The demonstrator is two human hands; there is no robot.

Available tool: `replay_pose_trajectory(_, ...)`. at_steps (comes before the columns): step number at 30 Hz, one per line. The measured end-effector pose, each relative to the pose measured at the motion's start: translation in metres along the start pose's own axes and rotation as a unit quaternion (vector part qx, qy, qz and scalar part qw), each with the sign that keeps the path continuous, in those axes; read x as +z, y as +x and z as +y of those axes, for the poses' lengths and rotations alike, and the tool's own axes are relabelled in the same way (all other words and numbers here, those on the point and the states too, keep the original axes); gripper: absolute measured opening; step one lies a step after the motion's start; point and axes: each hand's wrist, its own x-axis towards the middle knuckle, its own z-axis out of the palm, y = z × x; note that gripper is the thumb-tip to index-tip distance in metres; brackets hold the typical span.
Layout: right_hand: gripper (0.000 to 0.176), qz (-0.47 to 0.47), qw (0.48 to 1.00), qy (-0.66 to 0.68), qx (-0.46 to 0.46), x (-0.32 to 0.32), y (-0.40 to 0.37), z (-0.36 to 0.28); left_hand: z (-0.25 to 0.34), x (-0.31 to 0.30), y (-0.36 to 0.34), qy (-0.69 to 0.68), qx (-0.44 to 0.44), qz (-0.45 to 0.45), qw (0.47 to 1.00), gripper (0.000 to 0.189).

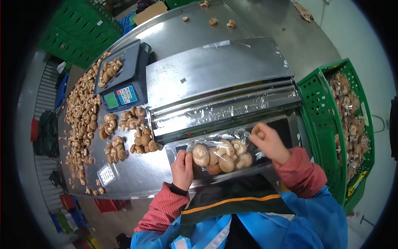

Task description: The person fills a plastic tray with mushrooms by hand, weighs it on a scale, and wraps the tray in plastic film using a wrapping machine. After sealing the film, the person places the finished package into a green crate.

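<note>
Clear film lies over a pack of brown mushrooms [226, 163] at the front of the metal wrapping machine [219, 74]. My left hand [182, 169] grips the pack's left end, thumb on top and fingers curled round the edge. At the pack's upper right corner, my right hand [268, 142] has its fingers pinched together at the film; how much film is between them is too small to tell. The machine's film roller [232, 110] runs just beyond the pack.
Left of the machine stand a scale [120, 95] with mushrooms on it, small mushroom piles [144, 139] and a large heap [83, 112]. A green crate [321, 108] of wrapped packs is at the right. A clear tray [106, 175] lies near the front edge.
</note>
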Motion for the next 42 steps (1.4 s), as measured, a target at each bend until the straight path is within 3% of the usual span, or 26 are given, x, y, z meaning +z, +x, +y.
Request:
replay_pose_trajectory(3, 0.011, 0.011, 0.988, 0.152, 0.001, -0.021, -0.001, 0.001, 0.001, 0.0, -0.002, -0.023, -0.021, 0.011, 0.999, 0.013)
replay_pose_trajectory(6, 0.016, 0.109, 0.991, -0.077, 0.012, -0.027, -0.017, 0.002, 0.003, -0.002, -0.009, -0.154, -0.167, -0.011, 0.974, 0.017)
replay_pose_trajectory(7, 0.022, 0.16, 0.974, -0.155, -0.051, -0.028, -0.021, 0.012, 0.003, -0.006, -0.011, -0.133, -0.185, -0.036, 0.973, 0.02)
replay_pose_trajectory(11, 0.024, 0.07, 0.969, -0.234, -0.039, -0.033, -0.035, 0.003, 0.001, -0.009, -0.014, -0.146, -0.202, -0.077, 0.965, 0.023)
replay_pose_trajectory(13, 0.024, 0.116, 0.989, -0.066, -0.062, -0.023, -0.03, 0.015, -0.009, -0.011, -0.014, -0.16, -0.182, -0.081, 0.967, 0.024)
replay_pose_trajectory(15, 0.023, 0.163, 0.978, 0.054, -0.121, -0.009, -0.021, 0.024, -0.013, -0.016, -0.012, -0.202, -0.185, -0.07, 0.959, 0.025)
replay_pose_trajectory(18, 0.027, 0.22, 0.917, 0.333, -0.006, 0.005, -0.031, 0.015, -0.013, -0.023, -0.02, -0.283, -0.233, -0.018, 0.93, 0.026)
replay_pose_trajectory(19, 0.028, 0.249, 0.909, 0.335, 0.008, 0.007, -0.037, 0.004, -0.006, -0.03, -0.024, -0.294, -0.248, 0.005, 0.923, 0.025)
replay_pose_trajectory(27, 0.029, 0.289, 0.941, 0.153, 0.089, -0.014, -0.113, 0.058, -0.039, -0.076, -0.097, -0.228, -0.318, 0.027, 0.92, 0.025)
replay_pose_trajectory(29, 0.03, 0.302, 0.941, 0.113, 0.106, -0.014, -0.126, 0.094, -0.068, -0.066, -0.111, -0.291, -0.384, 0.006, 0.876, 0.023)
replay_pose_trajectory(31, 0.027, 0.324, 0.94, -0.087, 0.062, 0.004, -0.129, 0.129, -0.078, -0.051, -0.115, -0.337, -0.448, -0.027, 0.828, 0.023)
replay_pose_trajectory(32, 0.026, 0.333, 0.924, -0.185, 0.035, 0.011, -0.129, 0.143, -0.105, -0.04, -0.119, -0.298, -0.443, -0.112, 0.838, 0.02)
replay_pose_trajectory(35, 0.025, 0.192, 0.959, -0.151, 0.143, 0.054, -0.12, 0.153, -0.108, 0.014, -0.111, -0.293, -0.376, -0.209, 0.854, 0.02)
replay_pose_trajectory(36, 0.025, 0.143, 0.963, -0.135, 0.186, 0.069, -0.114, 0.155, -0.107, 0.03, -0.096, -0.244, -0.195, -0.246, 0.918, 0.017)
replay_pose_trajectory(37, 0.025, 0.099, 0.995, 0.002, 0.03, 0.08, -0.114, 0.117, -0.107, 0.044, -0.088, -0.186, -0.008, -0.275, 0.943, 0.015)
replay_pose_trajectory(38, 0.031, 0.038, 0.973, 0.223, -0.043, 0.094, -0.106, 0.095, -0.118, 0.068, -0.092, -0.272, -0.068, -0.295, 0.913, 0.011)
replay_pose_trajectory(39, 0.04, -0.048, 0.895, 0.436, -0.083, 0.107, -0.098, 0.072, -0.13, 0.092, -0.096, -0.353, -0.13, -0.305, 0.875, 0.008)
replay_pose_trajectory(41, 0.049, -0.19, 0.722, 0.666, -0.007, 0.108, -0.084, 0.079, -0.124, 0.103, -0.099, -0.447, -0.218, -0.31, 0.81, 0.013)
replay_pose_trajectory(42, 0.055, -0.242, 0.62, 0.744, 0.056, 0.109, -0.076, 0.083, -0.12, 0.101, -0.098, -0.46, -0.197, -0.299, 0.813, 0.016)
